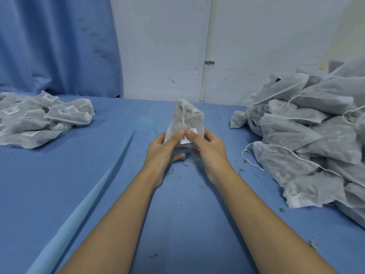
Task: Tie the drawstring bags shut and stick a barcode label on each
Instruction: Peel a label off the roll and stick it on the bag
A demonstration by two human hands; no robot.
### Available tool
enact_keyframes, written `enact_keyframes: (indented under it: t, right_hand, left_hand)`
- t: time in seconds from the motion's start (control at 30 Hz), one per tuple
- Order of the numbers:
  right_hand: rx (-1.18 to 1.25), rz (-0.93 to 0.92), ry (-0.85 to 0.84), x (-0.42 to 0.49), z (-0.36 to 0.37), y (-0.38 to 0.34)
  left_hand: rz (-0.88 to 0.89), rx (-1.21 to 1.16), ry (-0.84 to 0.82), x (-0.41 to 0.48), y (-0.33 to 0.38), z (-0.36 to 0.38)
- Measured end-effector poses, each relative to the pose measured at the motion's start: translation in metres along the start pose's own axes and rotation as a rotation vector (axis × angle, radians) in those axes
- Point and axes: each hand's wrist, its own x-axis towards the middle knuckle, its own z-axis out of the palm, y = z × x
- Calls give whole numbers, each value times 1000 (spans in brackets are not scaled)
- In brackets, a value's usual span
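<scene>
A white mesh drawstring bag (185,119) filled with dark material stands upright above the middle of the blue table, its neck gathered and its string hanging down the front. My left hand (166,147) grips the bag's lower left side, thumb on the front. My right hand (205,145) grips the lower right side, its thumb pressing a white barcode label (187,138) onto the front of the bag. The label's print is mostly hidden by both thumbs.
A heap of labelled bags (45,119) lies at the left. A large pile of unlabelled bags (312,139) with loose strings fills the right side. A raised fold (94,192) in the blue cloth runs diagonally. Blue curtain and white wall stand behind.
</scene>
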Motion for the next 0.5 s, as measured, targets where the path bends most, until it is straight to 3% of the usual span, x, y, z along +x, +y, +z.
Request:
enact_keyframes:
  t: [0.17,0.5]
  right_hand:
    - [40,1,18,0,-1,2]
    - [288,10,-111,2,-1,4]
  left_hand:
    - [41,97,50,-3,-1,1]
    - [-123,-230,-119,0,2,-7]
